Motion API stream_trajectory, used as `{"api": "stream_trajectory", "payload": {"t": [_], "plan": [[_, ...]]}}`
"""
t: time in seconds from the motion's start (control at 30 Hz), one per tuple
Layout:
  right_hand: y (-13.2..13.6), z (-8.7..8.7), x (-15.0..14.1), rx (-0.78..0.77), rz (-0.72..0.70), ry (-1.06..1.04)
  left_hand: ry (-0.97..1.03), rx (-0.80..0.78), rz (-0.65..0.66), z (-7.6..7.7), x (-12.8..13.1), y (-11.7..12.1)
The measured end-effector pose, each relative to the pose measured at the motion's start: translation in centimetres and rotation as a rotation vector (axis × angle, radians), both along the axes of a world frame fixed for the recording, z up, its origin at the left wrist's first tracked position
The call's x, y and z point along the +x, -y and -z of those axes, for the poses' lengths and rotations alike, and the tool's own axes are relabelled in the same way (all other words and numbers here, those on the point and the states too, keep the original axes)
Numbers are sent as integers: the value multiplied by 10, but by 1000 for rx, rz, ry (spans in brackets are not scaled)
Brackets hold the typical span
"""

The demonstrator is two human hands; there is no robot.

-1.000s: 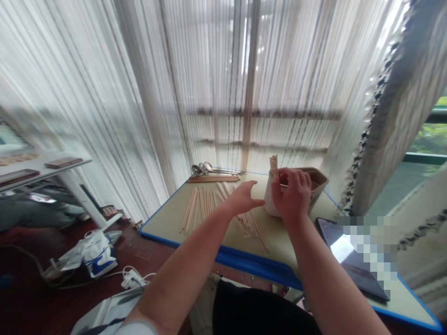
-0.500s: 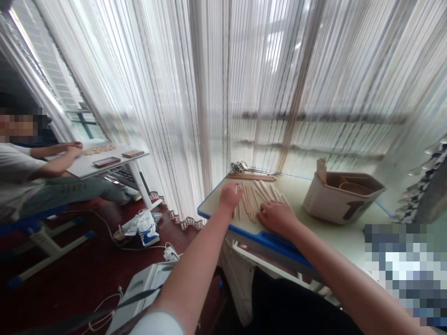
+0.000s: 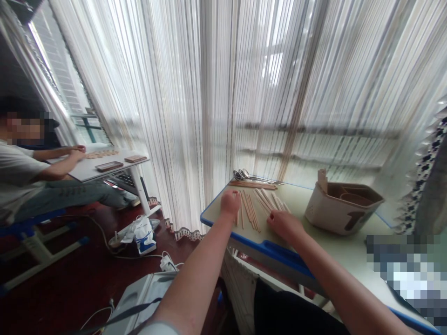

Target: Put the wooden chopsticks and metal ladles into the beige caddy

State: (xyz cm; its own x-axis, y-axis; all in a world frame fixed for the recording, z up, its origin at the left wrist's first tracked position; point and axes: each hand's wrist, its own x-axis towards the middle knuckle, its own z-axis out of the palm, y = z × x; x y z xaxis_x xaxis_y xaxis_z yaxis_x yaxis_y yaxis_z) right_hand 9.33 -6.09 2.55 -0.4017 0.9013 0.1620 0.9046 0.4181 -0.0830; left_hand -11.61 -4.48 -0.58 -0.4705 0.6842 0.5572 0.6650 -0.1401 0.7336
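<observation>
Okay, pale thin sticks (image 3: 253,212) lie flat on the table (image 3: 215,215), loosely fanned in groups across its left part, between and beyond both hands. Step looks like sorting or straightening them by hand; that's a judgement. The next move calls for a light fingertip pinch on a few sticks, kept level so the neighbours don't roll or cross. Long axes run mostly from the near edge toward the curtain; the leftmost are close to straight away, the middle group's far ends lean left, the right group slants left more and overlaps. Tips vs butts: can't tell. Left hand (image 3: 231,203) is curled over the leftmost sticks; fingers bent in, can't tell if they grasp one. Right hand (image 3: 285,224) is low by the near ends of the right group, fingers folded; clenched on a stick or just resting, can't tell. Farther out, darker sticks (image 3: 253,185) lie crosswise along the far edge, metal utensils (image 3: 239,175) just behind, heads to the left. On the right, a container (image 3: 324,209) stands upright with light pieces (image 3: 322,180) sticking up at its left corner. Well apart on the left, another person (image 3: 17,163) sits at a white table (image 3: 84,172).
</observation>
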Motion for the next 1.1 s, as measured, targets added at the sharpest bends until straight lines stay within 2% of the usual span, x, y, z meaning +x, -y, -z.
{"api": "stream_trajectory", "payload": {"t": [0.23,0.37,0.43,0.5,0.57,0.63,0.73,0.87,1.0,1.1], "plan": [[-18,0,23,-6,-131,-528,14,24,-28,0,-3,0],[-24,-8,38,109,-215,-871,42,129,-55,-15,11,4],[-24,-17,49,200,-238,-1034,81,178,9,-29,32,4],[-25,-27,63,289,-230,-1204,126,189,135,-44,62,3],[-26,-35,78,413,-170,-1361,126,188,260,-57,97,-2],[-28,-41,94,580,-52,-1447,104,190,385,-66,132,-10],[-33,-43,115,760,137,-1407,43,198,527,-69,173,-29],[-37,-42,126,830,299,-1186,-11,164,621,-58,199,-55],[-35,-42,120,783,385,-839,149,65,776,-45,207,-67],[-31,-43,114,708,426,-724,277,34,956,-40,211,-69]]}}
